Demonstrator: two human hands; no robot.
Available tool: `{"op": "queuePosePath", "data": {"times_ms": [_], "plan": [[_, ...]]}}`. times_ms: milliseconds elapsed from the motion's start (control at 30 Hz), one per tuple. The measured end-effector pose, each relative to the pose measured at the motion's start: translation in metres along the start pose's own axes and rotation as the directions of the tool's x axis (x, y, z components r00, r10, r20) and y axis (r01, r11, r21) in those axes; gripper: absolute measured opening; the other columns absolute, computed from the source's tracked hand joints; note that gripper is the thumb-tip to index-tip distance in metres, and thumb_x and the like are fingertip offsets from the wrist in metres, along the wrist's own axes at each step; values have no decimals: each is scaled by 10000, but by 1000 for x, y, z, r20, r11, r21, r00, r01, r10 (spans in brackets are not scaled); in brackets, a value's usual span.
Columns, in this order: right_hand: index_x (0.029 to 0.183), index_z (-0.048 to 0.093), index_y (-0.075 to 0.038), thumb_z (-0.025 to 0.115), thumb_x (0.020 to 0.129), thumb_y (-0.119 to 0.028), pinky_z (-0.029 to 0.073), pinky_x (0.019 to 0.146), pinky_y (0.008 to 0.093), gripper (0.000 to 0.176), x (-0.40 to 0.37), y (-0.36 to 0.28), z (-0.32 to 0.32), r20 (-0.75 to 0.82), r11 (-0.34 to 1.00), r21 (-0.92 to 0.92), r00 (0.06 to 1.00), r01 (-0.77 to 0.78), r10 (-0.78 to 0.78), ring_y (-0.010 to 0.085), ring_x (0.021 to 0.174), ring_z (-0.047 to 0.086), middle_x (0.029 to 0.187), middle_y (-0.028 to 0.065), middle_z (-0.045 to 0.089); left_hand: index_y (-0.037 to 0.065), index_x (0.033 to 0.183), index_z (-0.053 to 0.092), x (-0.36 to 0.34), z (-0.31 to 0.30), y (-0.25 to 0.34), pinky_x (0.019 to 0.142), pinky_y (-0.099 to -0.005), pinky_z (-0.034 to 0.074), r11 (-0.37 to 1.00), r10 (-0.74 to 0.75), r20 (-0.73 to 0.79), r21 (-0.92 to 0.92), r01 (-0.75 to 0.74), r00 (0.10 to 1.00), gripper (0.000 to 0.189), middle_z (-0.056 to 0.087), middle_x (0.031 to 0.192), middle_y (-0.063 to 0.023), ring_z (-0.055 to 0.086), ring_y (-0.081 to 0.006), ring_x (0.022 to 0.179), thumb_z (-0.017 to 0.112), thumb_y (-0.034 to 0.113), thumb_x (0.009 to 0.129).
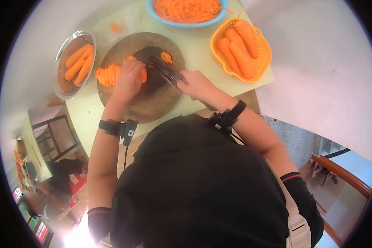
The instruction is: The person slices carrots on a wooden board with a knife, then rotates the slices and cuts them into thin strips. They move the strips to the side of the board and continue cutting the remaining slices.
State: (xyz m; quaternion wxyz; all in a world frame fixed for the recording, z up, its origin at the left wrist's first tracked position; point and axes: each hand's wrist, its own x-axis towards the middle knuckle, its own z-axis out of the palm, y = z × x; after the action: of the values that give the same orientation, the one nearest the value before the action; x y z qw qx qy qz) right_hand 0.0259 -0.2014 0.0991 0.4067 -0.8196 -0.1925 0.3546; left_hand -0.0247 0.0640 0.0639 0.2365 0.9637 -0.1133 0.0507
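Oval colander (63,84): whole carrots (78,56).
Sliced carrot (107,75): fanned on the round chopping board (149,107).
Left hand (131,77): holding the slices down; fingertips best tucked back.
Knife (164,71): dark-bladed; short, even strokes suit thin slivers.
Right hand (194,84): wrapped around the knife.
Yellow basket (263,62): large carrots (246,39).

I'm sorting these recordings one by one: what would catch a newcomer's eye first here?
Probably the heap of orange shreds in the blue basin, top centre. Next, on the round board, the left hand rests on sliced carrot and the right hand grips a knife. Whole carrots lie in a yellow basket, upper right.
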Motion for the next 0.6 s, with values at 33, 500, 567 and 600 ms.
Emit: {"op": "queuePosePath", "data": {"times_ms": [33, 500, 567, 600], "plan": [[915, 568, 6, 516, 915, -215, 522, 518, 379, 227, 4, 2, -3, 14, 1000, -6, 1000, -17, 17, 246, 478, 618, 642, 129, 613, 43, 1175, 590, 2, 1, 3, 1083, -441, 361, 992, 35, 54, 121, -41, 998, 391, 583, 1226, -123, 476, -310, 1254, 611, -15, 789], [865, 555, 42, 470, 921, -186, 528, 443, 365, 249, 21, 30, -18, 121, 995, 92, 992, -50, 39, 238, 458, 619, 636, 152, 606, 68, 1100, 631, 39, -11, -42, 893, -459, 475, 947, -258, -106, 171, 274, 960, 278, 638, 1135, -144, 599, -341, 1040, 642, 164, 840], [879, 556, 44, 458, 926, -178, 522, 427, 361, 248, 24, 37, -15, 128, 992, 120, 992, -23, 7, 238, 450, 616, 621, 154, 598, 57, 1015, 655, 53, -10, -56, 818, -455, 506, 805, -561, 131, 316, 502, 817, 288, 668, 1027, -159, 635, -344, 959, 697, 255, 811], [879, 556, 44, 458, 926, -178, 522, 427, 361, 248, 24, 37, -16, 129, 992, 123, 992, -21, 5, 238, 450, 616, 621, 154, 598, 57, 1015, 655, 57, -10, -55, 818, -455, 506, 804, -562, 131, 319, 502, 816, 288, 668, 1027, -159, 635, -344, 959, 697, 255, 811]]}}
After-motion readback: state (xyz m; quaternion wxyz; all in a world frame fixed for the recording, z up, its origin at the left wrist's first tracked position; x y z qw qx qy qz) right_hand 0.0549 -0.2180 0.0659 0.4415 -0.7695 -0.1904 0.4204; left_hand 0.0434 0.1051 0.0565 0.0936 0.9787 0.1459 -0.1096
